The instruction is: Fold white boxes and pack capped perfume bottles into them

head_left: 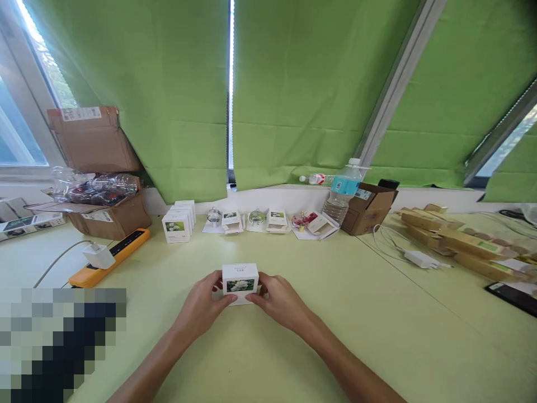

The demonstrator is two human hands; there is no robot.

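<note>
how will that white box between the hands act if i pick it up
The white card box looks thin-walled, so probably light for its size and stiff, though corners could dent. Flat faces mean it likely won't roll. Its smooth finish may slip a little between the left hand and right hand.

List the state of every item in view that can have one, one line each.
White square flower-photo box, held between both hands
Left bare hand, closed on the box's left side
Right bare hand, closed on the box's right side
Orange power strip, lying flat
Clear plastic water bottle with blue label, upright, capped
Brown cardboard carton, flaps open
Green fabric window blinds, lowered
</note>
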